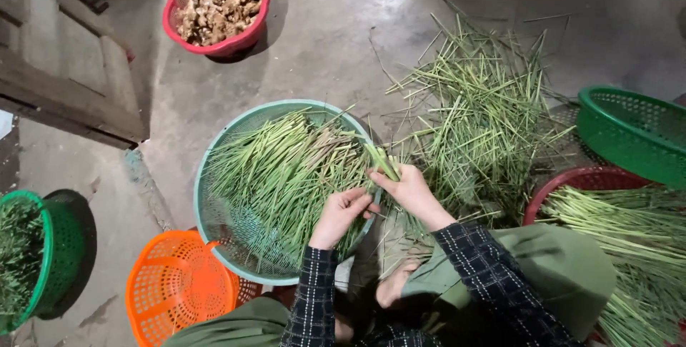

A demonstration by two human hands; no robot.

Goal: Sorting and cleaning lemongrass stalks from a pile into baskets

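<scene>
The right hand (411, 191) grips a green stalk (382, 162) by its thick end; its long axis runs up and leftward from that hand, over the pale green basket (214, 233). The left hand (343, 211), just beside and below, is curled, fingertips near the stalk's base; whether it pinches anything, I cannot tell.

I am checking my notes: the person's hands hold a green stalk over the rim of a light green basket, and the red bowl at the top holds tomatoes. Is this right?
Not quite: in the head view the red bowl holds pale knobbly roots, like ginger, not tomatoes. The rest stands: the hands hold a green stalk at the light green basket.
</scene>
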